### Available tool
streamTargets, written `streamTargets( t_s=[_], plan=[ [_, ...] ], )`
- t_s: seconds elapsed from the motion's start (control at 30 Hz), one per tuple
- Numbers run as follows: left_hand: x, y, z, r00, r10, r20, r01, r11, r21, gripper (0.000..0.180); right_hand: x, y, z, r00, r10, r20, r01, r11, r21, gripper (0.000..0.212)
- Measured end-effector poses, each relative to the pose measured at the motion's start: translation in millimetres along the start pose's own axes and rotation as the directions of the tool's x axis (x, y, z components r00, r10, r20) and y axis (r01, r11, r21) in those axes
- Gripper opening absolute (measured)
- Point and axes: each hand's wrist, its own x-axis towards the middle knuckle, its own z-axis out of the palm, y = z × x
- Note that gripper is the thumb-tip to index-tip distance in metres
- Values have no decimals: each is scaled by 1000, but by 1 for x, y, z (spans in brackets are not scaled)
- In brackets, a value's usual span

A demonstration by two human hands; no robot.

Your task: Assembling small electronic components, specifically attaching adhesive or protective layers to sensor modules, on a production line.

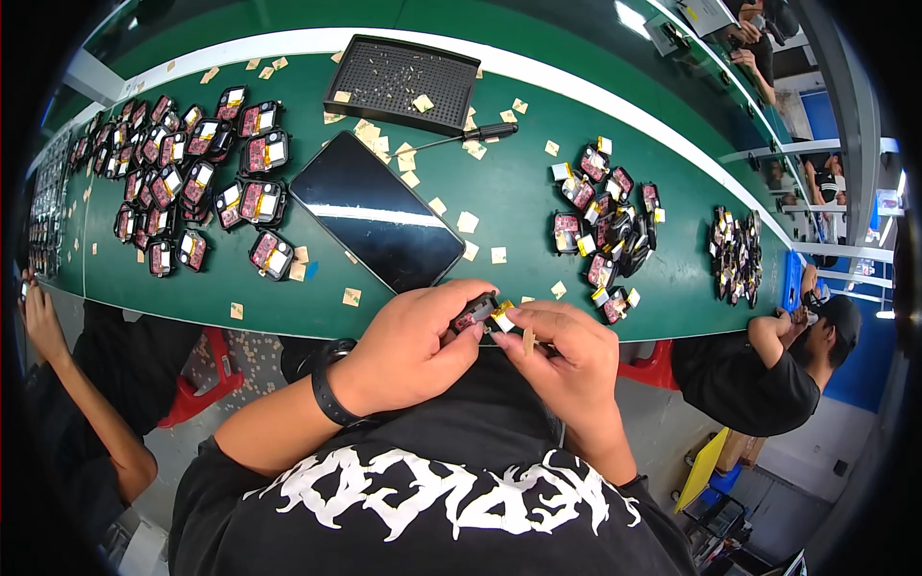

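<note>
At the near edge of the table my left hand (pixel 411 331) is closed around a small black device casing (pixel 473 313) with a circuit board inside. A little white battery (pixel 502 318) with yellow tape sticks out of the casing's right side. Thumb and forefinger of my right hand (pixel 581 360) pinch at this battery. A beige paper square (pixel 528 340) shows against the same fingers; whether it is gripped or stuck there I cannot tell. Just beyond my hands lies a large dark phone-like slab (pixel 379 216), its glossy face up.
Many open casings with red boards (pixel 261 202) cover the left; another heap (pixel 605 226) lies right, a further one (pixel 736 254) beyond. A black tray (pixel 403 82) and a screwdriver (pixel 490 132) are at the back. Paper squares (pixel 468 222) are scattered about. People sit on both sides.
</note>
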Motion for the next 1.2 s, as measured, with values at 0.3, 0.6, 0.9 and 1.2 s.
streamTargets(
  t_s=[0.3, 0.6, 0.9, 1.2],
  plan=[
    [0, 3, -2, 996, -79, 29, 80, 996, -31, 32, -3, 7, 4, 995, -91, -37, 90, 996, -17, 24],
    [0, 5, -2, 989, -140, 40, 142, 987, -69, 29, -7, 8, 8, 970, 244, -5, -228, 912, 340, 10],
    [0, 2, 0, 997, -69, 16, 70, 996, -50, 27, -14, -1, 4, 902, 410, 135, -419, 757, 502, 21],
    [-1, 0, 2, 1000, 17, -13, -17, 1000, 13, 28, -9, 3, 5, 997, 64, 34, -67, 994, 88, 35]
  ],
)
